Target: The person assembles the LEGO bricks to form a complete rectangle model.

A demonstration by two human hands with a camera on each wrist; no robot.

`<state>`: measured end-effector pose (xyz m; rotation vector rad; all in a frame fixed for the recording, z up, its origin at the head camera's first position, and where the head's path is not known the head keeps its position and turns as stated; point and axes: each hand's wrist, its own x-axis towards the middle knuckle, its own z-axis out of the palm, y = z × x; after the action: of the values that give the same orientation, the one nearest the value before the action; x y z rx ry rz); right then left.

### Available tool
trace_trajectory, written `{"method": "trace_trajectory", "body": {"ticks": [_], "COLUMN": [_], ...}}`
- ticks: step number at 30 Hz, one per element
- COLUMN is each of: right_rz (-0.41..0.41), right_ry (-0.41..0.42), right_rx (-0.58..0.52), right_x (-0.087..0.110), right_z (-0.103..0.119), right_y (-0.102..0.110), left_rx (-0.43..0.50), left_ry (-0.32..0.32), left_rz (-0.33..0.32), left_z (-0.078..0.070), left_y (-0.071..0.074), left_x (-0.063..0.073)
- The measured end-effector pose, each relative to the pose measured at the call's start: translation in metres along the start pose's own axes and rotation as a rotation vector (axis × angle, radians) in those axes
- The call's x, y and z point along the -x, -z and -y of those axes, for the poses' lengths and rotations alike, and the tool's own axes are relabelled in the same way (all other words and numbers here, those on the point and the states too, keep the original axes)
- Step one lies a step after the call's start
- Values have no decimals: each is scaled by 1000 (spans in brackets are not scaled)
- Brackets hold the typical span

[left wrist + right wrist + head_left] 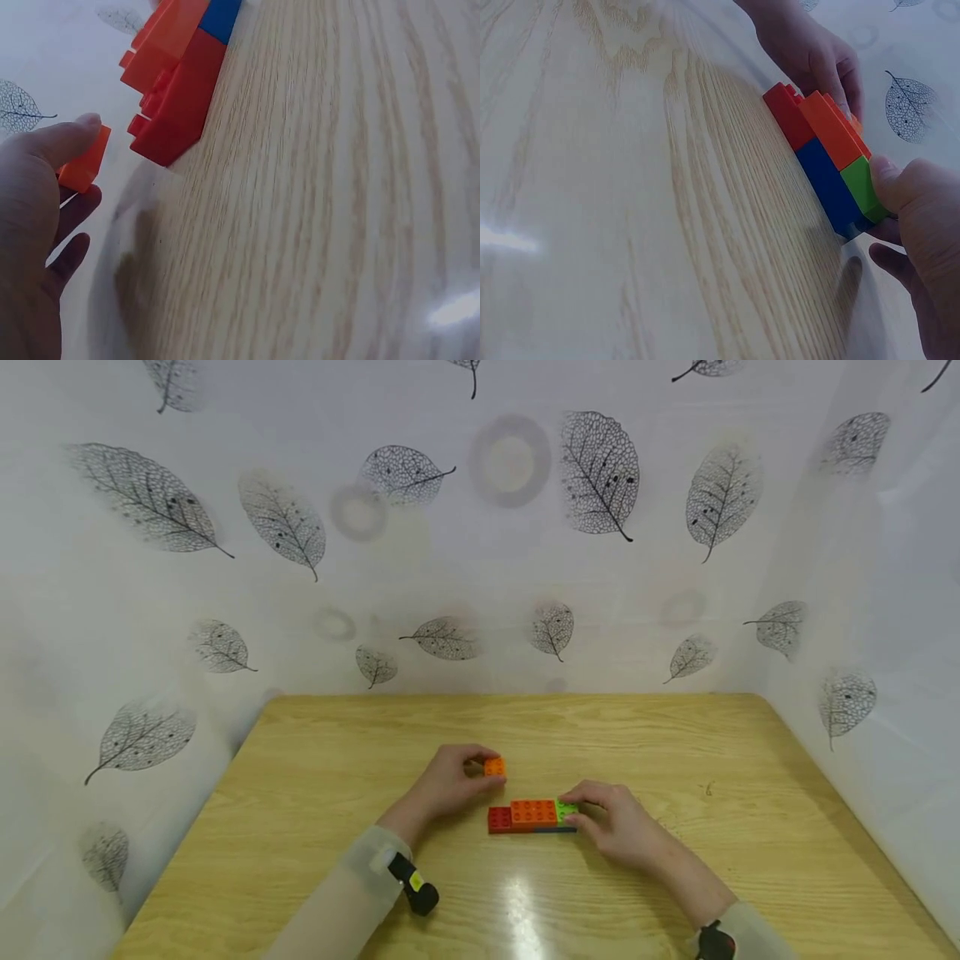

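Note:
My left hand [453,779] pinches a small orange block [494,767] between thumb and fingers, above and behind the left end of a row of joined blocks. That row has a red block [180,101] and a blue block [829,184] at the bottom. On top sit a longer orange block [533,811] and a green block [863,187] at the right end. My right hand [618,822] grips the green block with thumb and fingers. In the left wrist view the small orange block [84,165] is apart from the row.
The blocks lie on a wooden table [337,743] with light grain. A pale curtain [450,568] printed with dark leaves hangs behind and along both sides. Black wrist cameras [414,885] are strapped over the sleeves.

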<state>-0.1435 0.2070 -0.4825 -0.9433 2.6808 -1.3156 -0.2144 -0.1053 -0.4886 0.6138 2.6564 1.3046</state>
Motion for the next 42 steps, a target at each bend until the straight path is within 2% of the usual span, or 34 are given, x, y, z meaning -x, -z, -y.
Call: {"method": "trace_trajectory", "body": {"ticks": [3, 12, 19, 35, 42], "right_rz": [-2, 0, -5, -12, -14], "right_ry": [2, -1, -6, 9, 16], "right_rx": [-4, -30, -48, -24, -19], "right_x": [-1, -1, 0, 1, 1], "right_z": [1, 1, 0, -5, -4], "right_y": [0, -2, -3, -2, -2], "left_rx": [61, 51, 78, 99, 82], "left_ry": [16, -18, -89, -189, -191], "left_rz": [5, 36, 40, 51, 46], "left_z": [-6, -13, -12, -14, -14], "left_y": [1, 5, 2, -13, -15], "left_x": [5, 23, 37, 45, 46]}}
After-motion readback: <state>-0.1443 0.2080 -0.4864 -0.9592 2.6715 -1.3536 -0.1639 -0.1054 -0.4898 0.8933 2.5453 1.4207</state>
